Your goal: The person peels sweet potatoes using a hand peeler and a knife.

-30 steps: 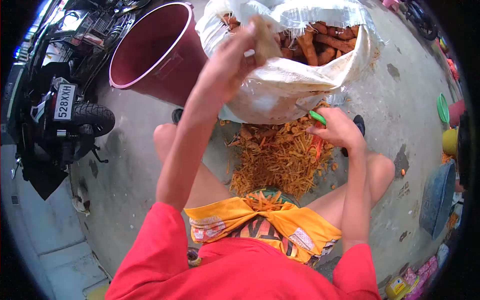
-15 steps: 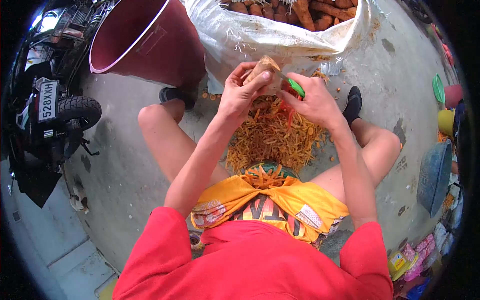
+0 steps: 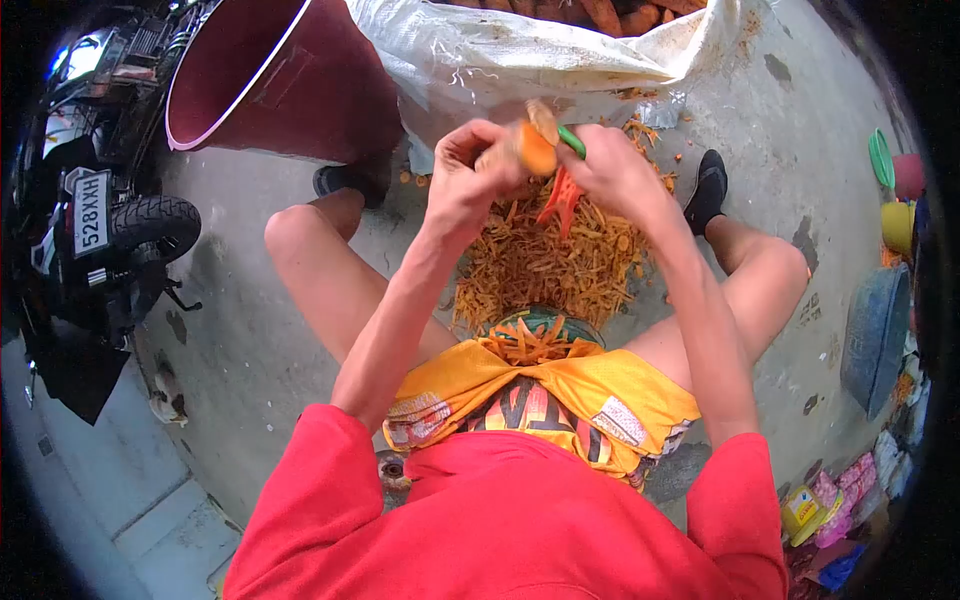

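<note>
My left hand (image 3: 464, 178) is closed around a carrot (image 3: 537, 152), whose bright orange cut face points toward my right hand. Beside that face is a brownish end piece (image 3: 543, 119), blurred by motion and at least partly severed. Fingers of my right hand (image 3: 614, 168) wrap a knife with a green handle (image 3: 572, 142); its blade is hard to make out. Below the same hand hangs a red-orange peeler (image 3: 562, 203), apparently held in the palm. Under both hands lies a heap of carrot peelings (image 3: 550, 265) on the floor.
A white sack (image 3: 520, 60) of unpeeled carrots (image 3: 600, 14) stands ahead, with a dark red bucket (image 3: 330, 95) to its left. Orange strips (image 3: 535, 340) lie in a green container between my legs. A motorcycle (image 3: 95, 235) is at left, a blue basin (image 3: 875, 340) at right.
The carrot's end has been cut, and its orange inside now faces right. The knife has shifted slightly up and left. The peeler hangs more plainly in view.
</note>
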`<state>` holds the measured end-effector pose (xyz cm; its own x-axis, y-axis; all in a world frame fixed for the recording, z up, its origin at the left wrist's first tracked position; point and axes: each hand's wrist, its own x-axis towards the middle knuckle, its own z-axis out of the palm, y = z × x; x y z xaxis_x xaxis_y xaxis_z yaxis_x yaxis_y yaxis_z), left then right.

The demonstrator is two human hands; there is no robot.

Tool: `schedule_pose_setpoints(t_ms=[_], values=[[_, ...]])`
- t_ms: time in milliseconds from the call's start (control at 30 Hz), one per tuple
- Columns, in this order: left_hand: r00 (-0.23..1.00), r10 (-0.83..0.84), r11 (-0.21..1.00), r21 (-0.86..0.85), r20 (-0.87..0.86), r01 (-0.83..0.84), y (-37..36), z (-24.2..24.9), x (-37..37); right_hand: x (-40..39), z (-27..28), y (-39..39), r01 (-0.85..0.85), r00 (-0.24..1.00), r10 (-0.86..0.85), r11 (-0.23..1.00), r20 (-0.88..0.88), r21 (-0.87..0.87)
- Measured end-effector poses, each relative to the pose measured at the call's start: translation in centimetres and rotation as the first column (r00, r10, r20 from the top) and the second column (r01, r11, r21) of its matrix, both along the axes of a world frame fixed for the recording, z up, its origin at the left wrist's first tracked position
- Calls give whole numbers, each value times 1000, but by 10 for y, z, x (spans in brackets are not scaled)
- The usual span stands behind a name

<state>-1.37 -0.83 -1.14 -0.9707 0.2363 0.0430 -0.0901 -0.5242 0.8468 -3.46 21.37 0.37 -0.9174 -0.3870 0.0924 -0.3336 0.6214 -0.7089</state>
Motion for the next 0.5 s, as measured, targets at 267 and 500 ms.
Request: schedule_pose_setpoints(t_ms=[267, 500], values=[[984, 161, 936, -306, -72, -176, -13, 32, -5, -13, -14, 59, 193, 977, -213, 924, 28, 331], [928, 257, 664, -649, -269, -372, 2, 22, -3, 24, 19, -1, 123, 992, -122, 985, -22, 123]])
